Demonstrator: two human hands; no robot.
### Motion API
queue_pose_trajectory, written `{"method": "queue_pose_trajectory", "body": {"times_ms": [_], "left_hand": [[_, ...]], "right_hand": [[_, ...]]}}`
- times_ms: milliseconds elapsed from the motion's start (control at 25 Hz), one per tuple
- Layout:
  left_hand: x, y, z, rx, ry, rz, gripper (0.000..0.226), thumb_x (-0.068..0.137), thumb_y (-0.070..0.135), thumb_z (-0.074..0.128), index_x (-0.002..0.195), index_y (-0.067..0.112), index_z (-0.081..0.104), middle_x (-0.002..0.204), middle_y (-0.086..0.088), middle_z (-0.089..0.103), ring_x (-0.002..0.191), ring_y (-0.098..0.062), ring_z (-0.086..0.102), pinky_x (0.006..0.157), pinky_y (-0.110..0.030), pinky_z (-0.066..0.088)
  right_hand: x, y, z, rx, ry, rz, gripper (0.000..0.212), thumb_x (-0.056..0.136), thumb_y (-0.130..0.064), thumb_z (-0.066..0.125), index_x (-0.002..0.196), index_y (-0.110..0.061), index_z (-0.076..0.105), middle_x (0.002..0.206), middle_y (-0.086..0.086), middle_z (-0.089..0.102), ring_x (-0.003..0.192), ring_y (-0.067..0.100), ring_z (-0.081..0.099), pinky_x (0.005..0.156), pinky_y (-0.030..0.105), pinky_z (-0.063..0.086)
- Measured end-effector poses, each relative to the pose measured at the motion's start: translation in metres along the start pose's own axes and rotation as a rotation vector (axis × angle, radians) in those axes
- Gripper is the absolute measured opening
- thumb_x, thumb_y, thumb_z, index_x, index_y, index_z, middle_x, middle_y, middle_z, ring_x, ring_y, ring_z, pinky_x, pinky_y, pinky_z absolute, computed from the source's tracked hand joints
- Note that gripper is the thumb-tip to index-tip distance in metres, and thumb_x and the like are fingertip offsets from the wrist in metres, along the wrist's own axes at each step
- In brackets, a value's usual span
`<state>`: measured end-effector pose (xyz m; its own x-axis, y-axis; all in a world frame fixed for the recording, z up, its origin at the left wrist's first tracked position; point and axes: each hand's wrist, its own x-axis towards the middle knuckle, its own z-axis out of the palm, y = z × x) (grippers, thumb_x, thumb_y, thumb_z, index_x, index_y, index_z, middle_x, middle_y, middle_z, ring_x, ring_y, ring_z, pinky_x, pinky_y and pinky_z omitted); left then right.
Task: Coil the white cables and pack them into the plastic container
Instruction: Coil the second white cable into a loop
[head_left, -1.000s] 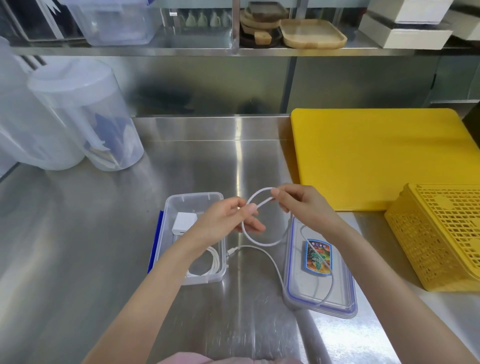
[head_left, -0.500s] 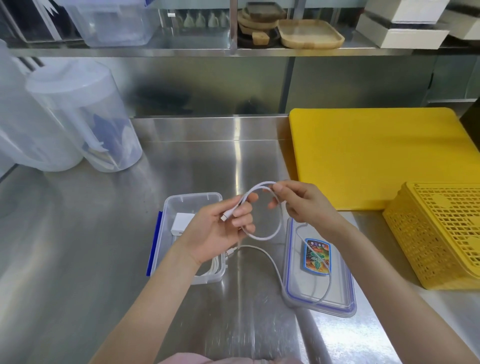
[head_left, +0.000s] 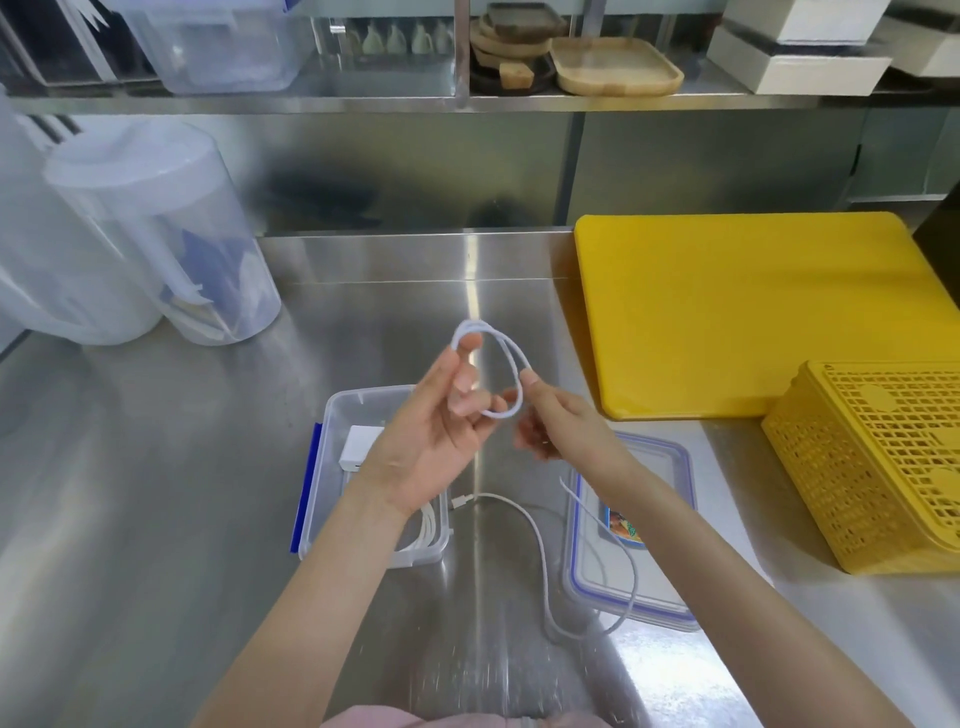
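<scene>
Change: raised higher above the table (head_left: 156, 493) than a moment ago, with a second turn now lying along the first loop.
Left hand (head_left: 436, 415): palm up, fingers curled through the coil, pinching the gathered turns of the white cable (head_left: 511, 364) near its top.
Right hand (head_left: 558, 421): fingertips closed on the coil's right side, guiding the strand round.
Loose tail: trailing down from the hands, across the lid (head_left: 665, 457) and onto the table, plug end lying just beside the plastic container (head_left: 363, 405).
Container contents: one coiled cable already at the near end, a white charger block (head_left: 361, 447) further in.
Meaning for the task: probably mid-coil on this cable; most of its length left to wind before packing.
Risk: turns likely to spring apart if the pinch loosens.
</scene>
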<state>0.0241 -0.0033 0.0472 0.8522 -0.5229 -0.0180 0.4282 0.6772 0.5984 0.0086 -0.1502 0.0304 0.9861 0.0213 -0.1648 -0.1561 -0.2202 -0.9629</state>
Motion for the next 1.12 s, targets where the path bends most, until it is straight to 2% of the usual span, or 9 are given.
{"method": "queue_pose_trajectory", "body": {"times_ms": [120, 240, 400, 480, 600, 760, 880, 960, 1120], "left_hand": [[0.004, 0.019, -0.002, -0.119, 0.118, 0.110, 0.021, 0.082, 0.026, 0.048, 0.082, 0.020, 0.068, 0.055, 0.013, 0.065, 0.043, 0.002, 0.054, 0.064, -0.015, 0.053], [0.006, 0.026, -0.006, -0.240, 0.235, 0.176, 0.016, 0.087, 0.025, 0.048, 0.084, 0.017, 0.062, 0.064, 0.011, 0.072, 0.051, 0.000, 0.063, 0.059, -0.018, 0.055], [0.010, 0.024, -0.012, -0.262, 0.289, 0.198, 0.040, 0.093, 0.025, 0.045, 0.067, 0.017, 0.075, 0.072, 0.010, 0.075, 0.070, 0.000, 0.070, 0.062, -0.019, 0.056], [0.009, 0.020, -0.014, -0.077, 0.299, 0.174, 0.043, 0.094, 0.023, 0.044, 0.067, 0.019, 0.076, 0.076, 0.010, 0.075, 0.076, -0.002, 0.071, 0.065, -0.018, 0.056], [0.008, 0.011, -0.017, 0.244, 0.249, 0.155, 0.039, 0.094, 0.018, 0.043, 0.073, 0.021, 0.075, 0.079, 0.006, 0.076, 0.083, -0.007, 0.071, 0.072, -0.018, 0.056], [0.007, -0.005, -0.020, 0.880, 0.210, 0.119, 0.018, 0.091, 0.025, 0.049, 0.086, 0.026, 0.066, 0.081, 0.011, 0.076, 0.088, -0.005, 0.070, 0.089, -0.015, 0.047], [0.006, -0.017, -0.019, 1.313, 0.167, 0.124, 0.021, 0.093, 0.025, 0.048, 0.077, 0.030, 0.060, 0.070, 0.013, 0.070, 0.069, 0.012, 0.062, 0.070, -0.001, 0.041], [0.005, -0.023, -0.019, 1.506, 0.144, 0.144, 0.027, 0.095, 0.026, 0.044, 0.069, 0.031, 0.052, 0.059, 0.010, 0.060, 0.056, 0.009, 0.055, 0.059, -0.003, 0.038], [0.005, -0.026, -0.017, 1.509, 0.136, 0.192, 0.037, 0.097, 0.029, 0.033, 0.062, 0.035, 0.040, 0.049, 0.010, 0.049, 0.049, 0.004, 0.051, 0.052, -0.006, 0.037]], "right_hand": [[-0.009, 0.017, 0.004, -0.166, -0.031, -0.059, 0.037, 0.096, -0.042, 0.032, 0.070, -0.031, 0.056, 0.057, -0.009, 0.050, 0.053, -0.002, 0.047, 0.059, 0.012, 0.040], [-0.014, 0.031, 0.002, -0.180, 0.000, -0.058, 0.027, 0.098, -0.027, 0.030, 0.076, -0.028, 0.047, 0.067, -0.008, 0.053, 0.068, 0.006, 0.052, 0.070, 0.021, 0.040], [-0.015, 0.033, 0.000, -0.207, 0.079, -0.152, 0.021, 0.097, -0.016, 0.037, 0.082, -0.024, 0.049, 0.065, -0.011, 0.054, 0.051, 0.002, 0.046, 0.054, 0.014, 0.039], [-0.014, 0.030, -0.002, -0.330, 0.094, -0.192, 0.017, 0.095, -0.017, 0.043, 0.090, -0.020, 0.059, 0.063, -0.012, 0.056, 0.048, 0.005, 0.043, 0.048, 0.011, 0.036], [-0.015, 0.021, -0.006, -0.578, 0.020, -0.221, 0.021, 0.093, -0.021, 0.049, 0.101, -0.013, 0.067, 0.070, 0.005, 0.067, 0.055, 0.009, 0.055, 0.056, 0.009, 0.037], [-0.017, 0.007, -0.002, -0.868, -0.152, -0.284, 0.023, 0.090, -0.028, 0.052, 0.103, -0.021, 0.070, 0.092, 0.008, 0.073, 0.085, 0.027, 0.064, 0.075, 0.029, 0.048], [-0.018, -0.005, -0.003, -0.969, -0.135, -0.301, 0.023, 0.089, -0.036, 0.051, 0.101, -0.030, 0.070, 0.092, 0.005, 0.073, 0.087, 0.025, 0.063, 0.072, 0.034, 0.050], [-0.019, -0.010, -0.008, -0.891, -0.094, -0.304, 0.020, 0.086, -0.039, 0.054, 0.094, -0.032, 0.071, 0.083, -0.001, 0.073, 0.075, 0.017, 0.062, 0.068, 0.032, 0.048], [-0.016, -0.014, -0.008, -0.693, -0.052, -0.309, 0.012, 0.080, -0.036, 0.064, 0.084, -0.025, 0.063, 0.060, -0.011, 0.057, 0.052, 0.003, 0.047, 0.056, 0.021, 0.039]]}}
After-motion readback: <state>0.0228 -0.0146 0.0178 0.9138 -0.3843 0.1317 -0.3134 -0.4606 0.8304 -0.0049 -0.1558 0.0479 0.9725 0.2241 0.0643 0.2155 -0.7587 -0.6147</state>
